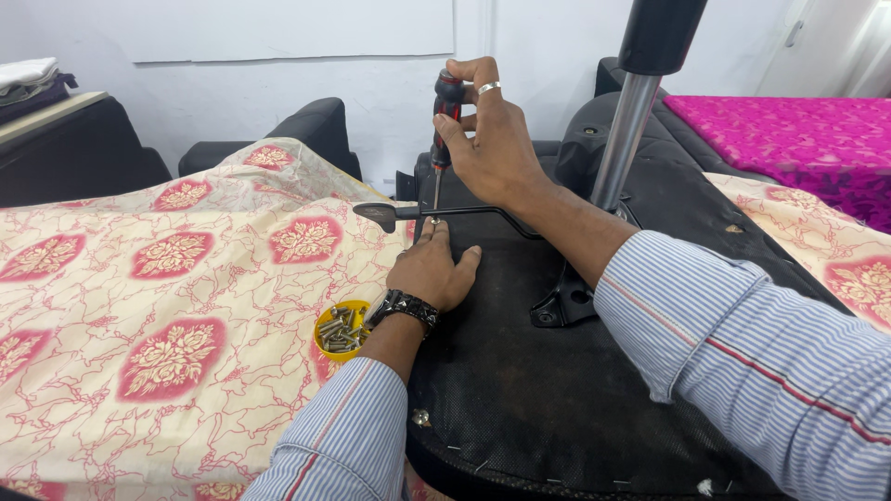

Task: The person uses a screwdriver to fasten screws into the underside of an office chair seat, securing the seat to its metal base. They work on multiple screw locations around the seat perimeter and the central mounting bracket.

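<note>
White walls back a work surface draped in a cream cloth with red floral medallions (167, 306), on which an upturned office chair seat with a black fabric underside (538, 390) lies just beside a small round yellow cup of loose metal screws (342, 329). Right hand (492, 130), ring on one finger, is closed around the red-and-black handle of a screwdriver (444, 121) held upright, its thin shaft pointing down to the seat underside near a black metal lever with a flat paddle end (408, 212). Left hand (430, 269), a dark watch at the wrist, lies flat on the seat, fingers extended and pressing at the base of the shaft; it grips nothing. A chrome gas-lift column with a black sleeve (631, 111) rises from the black mounting plate (561, 306) behind the right forearm. Judgement: the screwdriver is light and rigid, best held at the ribbed handle; its tip may slip off a small screw head. The seat appears heavy and stable. The screw itself and the driver tip are hidden by the left fingers; the plate is partly covered by the forearm; the column top is cut off.
</note>
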